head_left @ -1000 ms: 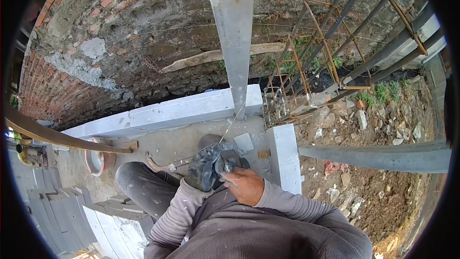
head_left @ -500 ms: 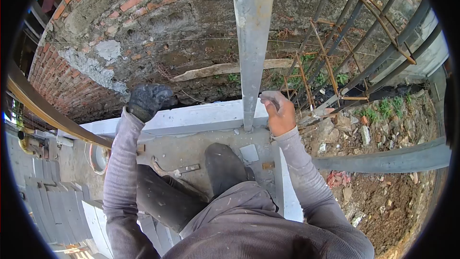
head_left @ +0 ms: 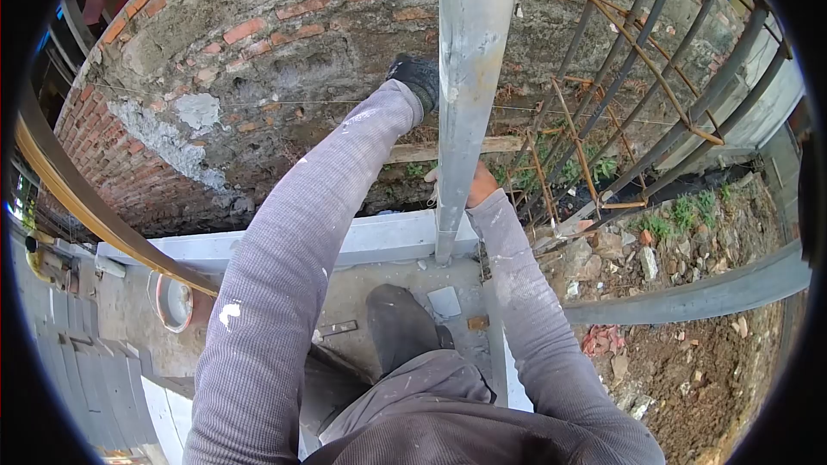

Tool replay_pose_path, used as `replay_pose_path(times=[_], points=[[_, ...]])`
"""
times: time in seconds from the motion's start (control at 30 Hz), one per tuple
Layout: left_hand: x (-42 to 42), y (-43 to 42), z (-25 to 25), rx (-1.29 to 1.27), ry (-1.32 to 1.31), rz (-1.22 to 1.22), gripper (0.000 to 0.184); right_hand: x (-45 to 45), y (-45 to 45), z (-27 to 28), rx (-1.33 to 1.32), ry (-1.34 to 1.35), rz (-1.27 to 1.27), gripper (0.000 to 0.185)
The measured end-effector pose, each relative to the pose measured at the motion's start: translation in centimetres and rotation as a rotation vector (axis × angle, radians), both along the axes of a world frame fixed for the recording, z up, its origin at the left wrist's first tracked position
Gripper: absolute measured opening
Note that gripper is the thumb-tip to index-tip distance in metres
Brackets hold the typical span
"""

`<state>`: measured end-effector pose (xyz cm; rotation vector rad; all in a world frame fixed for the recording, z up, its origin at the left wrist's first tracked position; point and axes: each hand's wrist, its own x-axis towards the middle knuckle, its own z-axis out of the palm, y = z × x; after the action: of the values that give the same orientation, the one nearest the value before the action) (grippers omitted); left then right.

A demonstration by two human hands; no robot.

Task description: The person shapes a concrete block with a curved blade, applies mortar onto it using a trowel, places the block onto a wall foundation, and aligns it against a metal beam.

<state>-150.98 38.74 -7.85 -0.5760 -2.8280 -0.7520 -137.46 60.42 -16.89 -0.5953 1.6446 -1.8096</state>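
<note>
A grey metal post (head_left: 466, 77) stands upright in front of me, its foot at a low wall of pale blocks (head_left: 370, 237). My left hand (head_left: 417, 84), in a dark glove, reaches out to the post's left side at its upper part; its fingers are hidden from me. Lower down, my bare right hand (head_left: 482, 186) wraps round the post from behind, with fingertips showing on the left side. A thin string (head_left: 284, 103) runs across the brick wall (head_left: 258, 47) behind, near the left hand.
Tied steel bars (head_left: 642, 60) lean at the right, above rubble and soil (head_left: 689, 379). A grey beam (head_left: 698, 293) crosses there. At the left are a brown curved beam (head_left: 103, 211), a bucket (head_left: 175, 303) and stacked grey blocks (head_left: 90, 387). A tool (head_left: 338, 328) lies near my legs.
My left hand has swung up and right, from above the pale block wall to the post. My right hand has moved left and gone round the post.
</note>
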Motion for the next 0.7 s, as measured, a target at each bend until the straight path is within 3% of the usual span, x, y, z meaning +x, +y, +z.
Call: replay_pose_path(times=[0.03,0.1,0.17,0.2,0.27,0.33,0.37,0.4,0.43,0.5,0.53,0.6,0.7], points=[[2.0,1.2,0.9,0.003,-0.008,-0.001,0.041,0.6,0.6,-0.6,0.03,0.106,-0.129,0.025],[6.2,3.4,3.0,0.577,-0.074,-0.112,0.047,2.4,1.3,-1.4,0.065,0.208,-0.257,0.021],[9.4,5.2,4.7,1.141,-0.136,-0.222,0.054,5.0,1.3,-1.0,-0.072,-0.175,-0.509,0.016],[10.4,5.6,4.6,1.424,-0.168,-0.269,0.057,5.8,1.5,-1.3,-0.115,-0.19,-0.537,0.017],[11.0,1.3,0.0,0.483,0.285,0.145,0.047,7.1,1.4,-1.7,-0.152,-0.152,-0.587,0.017],[21.6,3.8,3.2,0.422,0.4,0.45,0.035,8.1,1.3,-2.1,-0.19,-0.113,-0.634,0.017],[24.4,3.6,0.5,0.606,0.455,0.435,0.027,8.4,1.4,-2.3,-0.09,0.073,-0.678,0.016],[28.2,4.9,-1.8,0.958,0.277,0.529,0.029,8.7,1.4,-2.3,0.01,0.26,-0.719,0.016],[30.5,5.6,-6.4,1.24,0.241,0.557,0.022,9.0,1.4,-1.9,0.009,0.258,-0.715,0.016],[34.4,6.9,-12.3,1.531,-0.262,0.659,0.034,10.1,1.4,-1.1,0.077,0.48,-0.793,0.013],[34.8,7.3,-13.4,1.537,-0.269,0.674,0.034,10.5,1.2,-1.3,0.037,0.476,-0.816,0.011],[34.6,8.1,-14.5,1.863,-0.52,0.607,0.042,10.9,1.0,-1.6,0.06,0.609,-0.86,0.011],[31.6,8.2,-14.5,1.658,-0.313,0.516,0.046,11.4,1.0,-1.1,0.081,0.809,-0.919,0.014]])
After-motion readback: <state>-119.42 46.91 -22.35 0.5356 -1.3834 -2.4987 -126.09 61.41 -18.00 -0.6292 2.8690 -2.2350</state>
